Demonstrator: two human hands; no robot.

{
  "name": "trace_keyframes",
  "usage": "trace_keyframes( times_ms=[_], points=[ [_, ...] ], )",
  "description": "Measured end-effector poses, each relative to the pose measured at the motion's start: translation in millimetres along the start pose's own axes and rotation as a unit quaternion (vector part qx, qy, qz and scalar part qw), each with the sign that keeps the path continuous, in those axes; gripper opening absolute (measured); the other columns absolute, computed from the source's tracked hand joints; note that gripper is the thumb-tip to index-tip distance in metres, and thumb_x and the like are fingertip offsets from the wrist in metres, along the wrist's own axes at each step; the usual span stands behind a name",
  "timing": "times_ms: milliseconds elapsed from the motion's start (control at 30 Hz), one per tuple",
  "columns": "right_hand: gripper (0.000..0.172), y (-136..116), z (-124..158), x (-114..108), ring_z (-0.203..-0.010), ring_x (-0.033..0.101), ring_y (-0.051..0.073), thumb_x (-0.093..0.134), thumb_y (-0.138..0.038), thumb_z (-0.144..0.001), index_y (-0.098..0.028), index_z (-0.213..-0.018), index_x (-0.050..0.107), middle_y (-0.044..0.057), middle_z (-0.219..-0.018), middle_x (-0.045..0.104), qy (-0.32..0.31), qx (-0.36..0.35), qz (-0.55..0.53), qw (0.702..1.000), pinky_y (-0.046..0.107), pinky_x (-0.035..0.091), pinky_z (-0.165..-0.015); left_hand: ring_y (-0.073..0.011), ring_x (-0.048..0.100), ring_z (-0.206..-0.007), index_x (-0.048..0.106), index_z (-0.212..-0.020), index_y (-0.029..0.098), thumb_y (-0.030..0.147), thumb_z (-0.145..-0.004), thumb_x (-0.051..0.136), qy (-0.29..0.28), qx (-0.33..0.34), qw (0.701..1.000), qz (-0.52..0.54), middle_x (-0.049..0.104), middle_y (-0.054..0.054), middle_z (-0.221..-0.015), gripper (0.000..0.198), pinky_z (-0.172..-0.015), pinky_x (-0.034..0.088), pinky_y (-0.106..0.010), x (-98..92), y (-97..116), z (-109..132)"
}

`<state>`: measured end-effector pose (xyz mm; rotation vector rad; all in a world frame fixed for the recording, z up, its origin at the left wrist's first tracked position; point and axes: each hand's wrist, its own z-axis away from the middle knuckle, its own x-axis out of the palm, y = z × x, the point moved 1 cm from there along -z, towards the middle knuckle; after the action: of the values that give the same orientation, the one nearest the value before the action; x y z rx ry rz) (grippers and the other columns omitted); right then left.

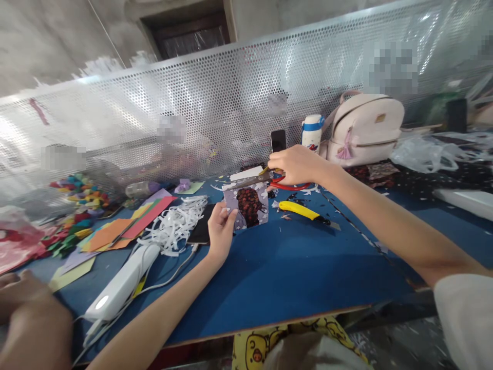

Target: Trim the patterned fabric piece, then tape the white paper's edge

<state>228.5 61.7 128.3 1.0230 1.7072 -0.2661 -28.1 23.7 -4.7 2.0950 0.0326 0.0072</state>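
Note:
My left hand (222,226) pinches the edge of a lilac, white-patterned fabric-like piece (232,199) with a dark red mottled patch (250,205) on its front. I cannot tell whether the piece is cloth or paper. In my right hand (296,163) is a pair of scissors (254,180) with red handles, its blades lying along the top edge of the piece. How far apart the blades are is not clear. A yellow utility knife (300,209) lies on the blue table (292,272) just right of the piece, among small scraps.
Left are white paper strips (175,223), coloured sheets (111,234), a dark phone (201,227) and a white corded device (122,280). Behind stand another phone (278,141), a bottle (311,131), a backpack (370,128) and a perforated metal screen (223,103). Another person's hand (31,308) is bottom left.

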Motion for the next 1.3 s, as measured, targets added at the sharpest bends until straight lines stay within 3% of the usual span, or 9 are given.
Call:
trace_keyframes(
  times_ms=[267, 533, 800, 1033, 1300],
  points=[
    [0.055, 4.3, -0.8, 7.1, -0.063, 0.048, 0.015, 0.049, -0.07, -0.088, -0.019, -0.074, 0.062, 0.003, -0.079, 0.06, 0.003, -0.012, -0.017, 1.0, 0.03, 0.022, -0.055, -0.0101, 0.049, -0.052, 0.055, -0.094, 0.022, 0.05, -0.084, 0.074, 0.002, 0.003, 1.0, 0.008, 0.046, 0.007, -0.06, 0.035, -0.054, 0.041, -0.019, -0.8, -2.0, -0.5],
    [0.049, 5.1, -2.2, 7.2, -0.063, 0.049, 0.015, 0.048, -0.063, -0.092, -0.019, -0.073, 0.06, 0.003, -0.078, 0.061, -0.014, -0.015, -0.001, 1.0, 0.031, 0.021, -0.055, -0.0104, 0.051, -0.052, 0.054, -0.094, 0.022, 0.051, -0.083, 0.074, 0.003, -0.006, 1.0, 0.013, 0.052, 0.007, -0.061, 0.037, -0.053, 0.042, -0.02, 0.3, -0.9, 0.0],
    [0.048, 3.5, -2.7, 10.8, -0.072, 0.055, 0.017, 0.051, -0.064, -0.092, -0.018, -0.09, 0.063, 0.007, -0.097, 0.066, 0.002, 0.02, 0.008, 1.0, 0.031, 0.02, -0.053, -0.0097, 0.051, -0.052, 0.055, -0.095, 0.021, 0.052, -0.082, 0.075, 0.008, -0.015, 1.0, 0.013, 0.055, 0.006, -0.064, 0.039, -0.052, 0.04, -0.019, 0.8, 1.7, -0.7],
    [0.043, 10.5, 0.2, 4.1, -0.071, 0.052, 0.016, 0.047, -0.059, -0.096, -0.019, -0.086, 0.058, 0.007, -0.096, 0.064, 0.025, 0.049, 0.017, 0.998, 0.031, 0.019, -0.054, -0.01, 0.051, -0.051, 0.054, -0.098, 0.022, 0.055, -0.079, 0.076, 0.018, -0.025, 0.999, 0.029, 0.056, 0.006, -0.064, 0.044, -0.048, 0.037, -0.019, -0.5, -3.1, -2.3],
    [0.047, 16.0, 2.9, 1.2, -0.073, 0.053, 0.018, 0.046, -0.064, -0.093, -0.019, -0.09, 0.059, 0.008, -0.101, 0.065, 0.006, 0.055, 0.009, 0.998, 0.032, 0.019, -0.055, -0.01, 0.052, -0.051, 0.054, -0.098, 0.022, 0.054, -0.08, 0.076, 0.019, -0.023, 0.999, 0.024, 0.056, 0.006, -0.063, 0.043, -0.047, 0.037, -0.018, -1.6, -3.3, -2.8]
  ],
)
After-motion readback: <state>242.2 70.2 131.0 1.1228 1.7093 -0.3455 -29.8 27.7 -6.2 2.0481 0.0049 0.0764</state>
